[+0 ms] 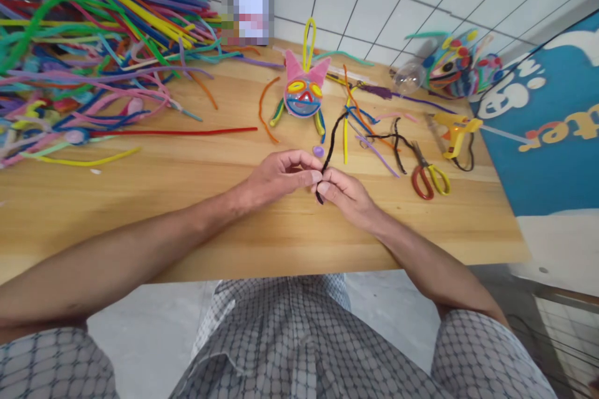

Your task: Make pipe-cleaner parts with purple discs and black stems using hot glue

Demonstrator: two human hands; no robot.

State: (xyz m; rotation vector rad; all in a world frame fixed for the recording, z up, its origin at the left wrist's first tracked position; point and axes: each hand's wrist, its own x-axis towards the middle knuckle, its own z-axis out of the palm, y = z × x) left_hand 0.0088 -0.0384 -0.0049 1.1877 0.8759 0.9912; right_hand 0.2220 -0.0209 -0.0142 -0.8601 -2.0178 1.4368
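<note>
Over the middle of the counter [262, 237], the left hand [279, 178] and right hand [349, 197] each kept a closed pinch grip on the black pipe cleaner [332, 142], near its lower end. Beyond, the pink-eared figure [304, 101] already bore eyes, mouth and limbs; the black pipe cleaner seemed unattached to it.

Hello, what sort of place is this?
Probably a craft workspace: a heap of colourful fuzzy stems, scissors and what looks like a yellow glue gun lie on a wooden table.

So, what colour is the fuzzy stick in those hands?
The fuzzy stick is black, seen best in the head view.
</note>
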